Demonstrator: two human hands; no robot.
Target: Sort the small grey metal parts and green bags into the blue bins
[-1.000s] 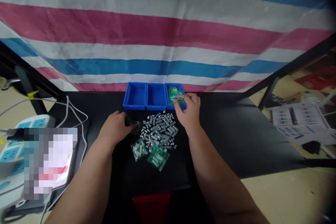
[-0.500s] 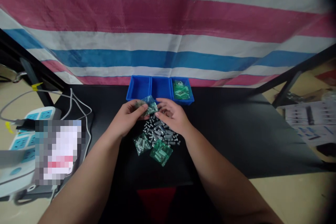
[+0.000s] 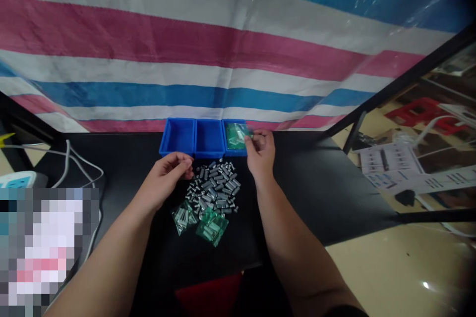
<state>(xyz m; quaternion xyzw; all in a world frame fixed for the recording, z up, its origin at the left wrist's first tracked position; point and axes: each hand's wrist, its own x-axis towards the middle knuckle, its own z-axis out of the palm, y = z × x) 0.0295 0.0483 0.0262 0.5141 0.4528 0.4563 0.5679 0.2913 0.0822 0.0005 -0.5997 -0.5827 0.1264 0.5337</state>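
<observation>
At the right compartment of the blue bins, my right hand (image 3: 262, 151) is closed on the edge of a small clear plastic bag (image 3: 240, 131) with metal parts. The bag overlaps green bags (image 3: 233, 144) in that bin. My left hand (image 3: 173, 171) is curled, thumb against fingers, in front of the left bin (image 3: 179, 137); I cannot make out whether anything is between them. Between my hands lies a pile of loose metal screws and standoffs (image 3: 219, 189). At its near edge lie a clear bag of metal pieces (image 3: 184, 217) and a green bag (image 3: 212, 227).
The middle blue bin (image 3: 209, 137) adjoins the other two on the black table (image 3: 301, 198). White cables (image 3: 84, 173) and a power strip (image 3: 22, 181) are at left, near a blurred-out screen. Behind hangs a striped sheet (image 3: 193, 94). Printed sheets (image 3: 388, 163) are off to the right.
My right hand has carried the clear bag from over the pile to the right bin. The left hand has let go of it and drawn away. The view has turned rightward.
</observation>
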